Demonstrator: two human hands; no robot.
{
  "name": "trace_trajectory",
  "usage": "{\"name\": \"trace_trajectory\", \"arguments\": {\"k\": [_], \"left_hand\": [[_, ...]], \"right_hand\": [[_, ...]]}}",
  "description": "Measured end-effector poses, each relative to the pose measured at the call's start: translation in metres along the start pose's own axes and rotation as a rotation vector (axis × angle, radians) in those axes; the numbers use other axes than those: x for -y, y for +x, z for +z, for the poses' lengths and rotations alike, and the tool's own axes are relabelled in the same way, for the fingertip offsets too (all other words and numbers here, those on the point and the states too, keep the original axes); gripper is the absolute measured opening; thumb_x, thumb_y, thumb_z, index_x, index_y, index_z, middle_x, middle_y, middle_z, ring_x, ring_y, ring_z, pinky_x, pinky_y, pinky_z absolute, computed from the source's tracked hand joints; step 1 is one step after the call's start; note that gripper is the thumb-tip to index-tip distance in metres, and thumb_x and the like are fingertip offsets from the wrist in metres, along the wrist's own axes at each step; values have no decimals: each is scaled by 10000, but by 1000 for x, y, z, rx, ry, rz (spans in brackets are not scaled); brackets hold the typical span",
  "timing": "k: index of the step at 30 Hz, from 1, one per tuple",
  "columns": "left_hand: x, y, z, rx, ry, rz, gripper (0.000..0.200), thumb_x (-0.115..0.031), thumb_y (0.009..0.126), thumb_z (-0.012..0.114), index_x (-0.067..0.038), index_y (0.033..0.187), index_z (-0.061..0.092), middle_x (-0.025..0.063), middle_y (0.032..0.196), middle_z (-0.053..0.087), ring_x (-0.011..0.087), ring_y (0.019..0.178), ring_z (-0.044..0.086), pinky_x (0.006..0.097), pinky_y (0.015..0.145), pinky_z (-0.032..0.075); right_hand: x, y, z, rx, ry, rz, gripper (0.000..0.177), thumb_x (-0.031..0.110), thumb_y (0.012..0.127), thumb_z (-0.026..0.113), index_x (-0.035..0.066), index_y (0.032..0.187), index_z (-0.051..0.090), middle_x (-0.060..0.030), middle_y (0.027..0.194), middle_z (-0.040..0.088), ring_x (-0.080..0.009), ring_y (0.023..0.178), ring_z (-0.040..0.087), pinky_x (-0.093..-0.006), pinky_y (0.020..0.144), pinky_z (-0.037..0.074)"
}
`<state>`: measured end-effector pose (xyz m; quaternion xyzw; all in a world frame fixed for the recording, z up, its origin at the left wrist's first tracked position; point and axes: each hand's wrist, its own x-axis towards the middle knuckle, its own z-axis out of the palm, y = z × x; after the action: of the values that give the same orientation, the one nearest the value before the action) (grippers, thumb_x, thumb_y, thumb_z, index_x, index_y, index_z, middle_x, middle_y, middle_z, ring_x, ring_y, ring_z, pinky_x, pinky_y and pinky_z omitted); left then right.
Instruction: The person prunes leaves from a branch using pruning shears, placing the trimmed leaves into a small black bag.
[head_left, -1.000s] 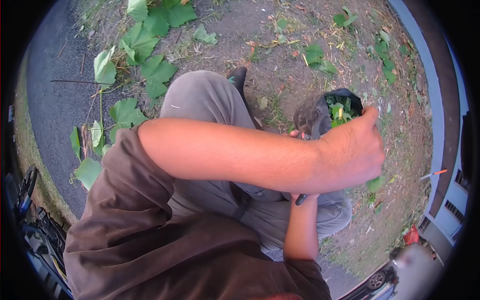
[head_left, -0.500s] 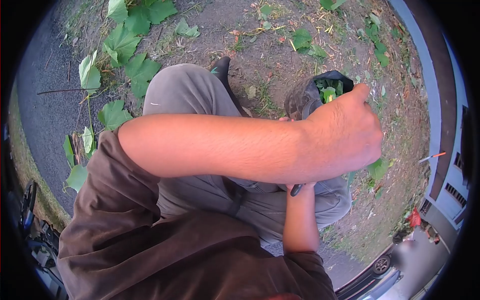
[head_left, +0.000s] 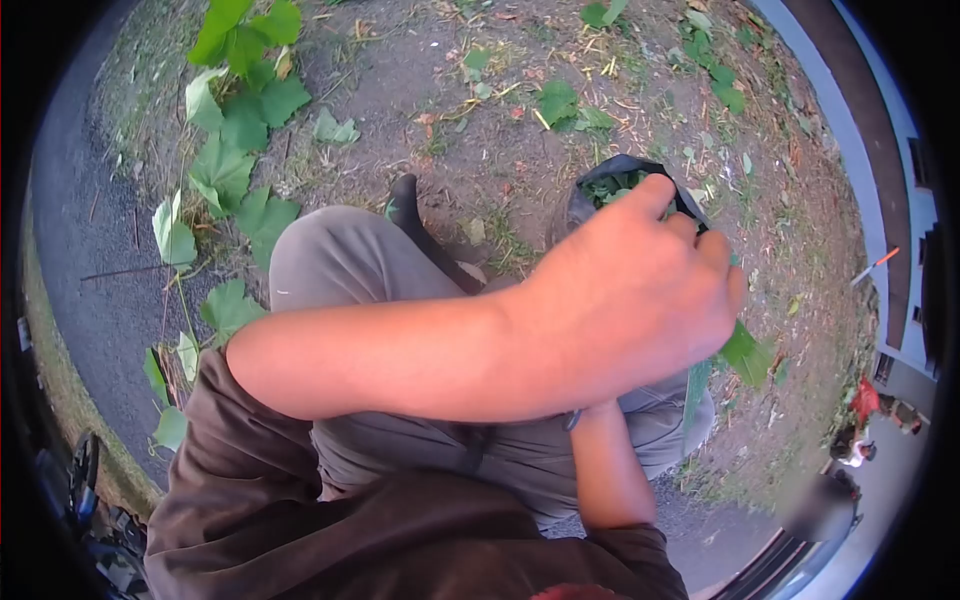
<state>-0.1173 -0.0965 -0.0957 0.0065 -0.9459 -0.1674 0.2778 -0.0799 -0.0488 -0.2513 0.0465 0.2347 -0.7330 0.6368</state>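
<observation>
My left arm crosses in front of me to the right. The left hand (head_left: 660, 270) shows its back, with fingers curled down and what they hold hidden. Green leaf pieces (head_left: 745, 355) stick out just past its near side. Right behind its fingertips stands a dark bag (head_left: 622, 163) with cut green leaves inside. My right hand lies mostly hidden beneath the left; its forearm (head_left: 612, 465) comes up from below. A dark handle end (head_left: 572, 420) pokes out at the right wrist.
Broad-leaved vines (head_left: 220, 170) lie on the ground at the left, beside an asphalt strip (head_left: 80, 220). Scattered leaves (head_left: 558, 102) and plant scraps cover the soil ahead. A building wall (head_left: 870, 190) runs along the right; people (head_left: 860, 435) and a vehicle (head_left: 775, 560) show at lower right.
My view has tilted, so the ground and knee sit lower. The left hand has swung nearer, its fingers now curled downward beside the bag.
</observation>
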Motion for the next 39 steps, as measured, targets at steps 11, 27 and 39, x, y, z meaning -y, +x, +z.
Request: {"name": "trace_trajectory", "arguments": {"k": [11, 27, 39], "left_hand": [[80, 25, 34, -167, -1102, -621, 242, -115, 882, 818, 22, 1049, 710, 66, 971, 770, 154, 878, 728, 309, 789, 580], [20, 12, 63, 125, -996, -554, 136, -16, 900, 783, -14, 965, 664, 98, 1082, 730, 156, 932, 708, 336, 791, 577], [21, 15, 74, 169, -1005, -585, 150, -24, 902, 768, -7, 1003, 659, 86, 1000, 746, 190, 989, 745, 349, 866, 581]], "right_hand": [[91, -106, -24, 131, -226, -253, 526, 226, 915, 507, 62, 1415, 500, -162, 1402, 529, -363, 1379, 519, -526, 1186, 371], [146, -134, -21, 372, 277, -225, 630, 416, 885, 545, -26, 1335, 551, -228, 1268, 621, -428, 1336, 555, -584, 1155, 424], [141, -130, -36, 173, 317, -268, 419, 379, 947, 538, 25, 1166, 585, -162, 1011, 651, -327, 942, 679, -549, 977, 539]]}}
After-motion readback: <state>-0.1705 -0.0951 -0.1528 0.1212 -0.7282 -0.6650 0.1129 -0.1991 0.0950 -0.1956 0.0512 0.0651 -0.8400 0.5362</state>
